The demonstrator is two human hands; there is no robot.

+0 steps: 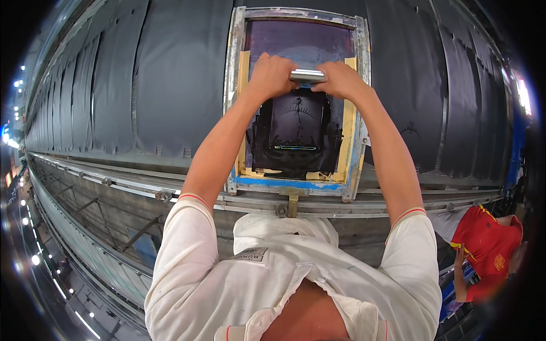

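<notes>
Both my hands grip a metal-handled squeegee [307, 75] over a screen-printing frame [233, 85]. My left hand [274, 75] is closed round its left end, and my right hand [343, 80] round its right end. The squeegee lies crosswise on the upper half of the mesh [298, 35]; its blade is mostly hidden. Below it, wet black ink [259, 136] surrounds a darker panel with a fine line design [298, 113]. Tan tape [347, 133] runs along the sides of the mesh, and a blue strip [284, 183] crosses the frame's near end.
Dark fabric panels [176, 74] cover the long table on both sides; one right of the frame bears a faint printed design [410, 131]. A metal rail [125, 184] follows the near edge, with a bracket [293, 203] under the frame. At the lower right stands a person in red [492, 241].
</notes>
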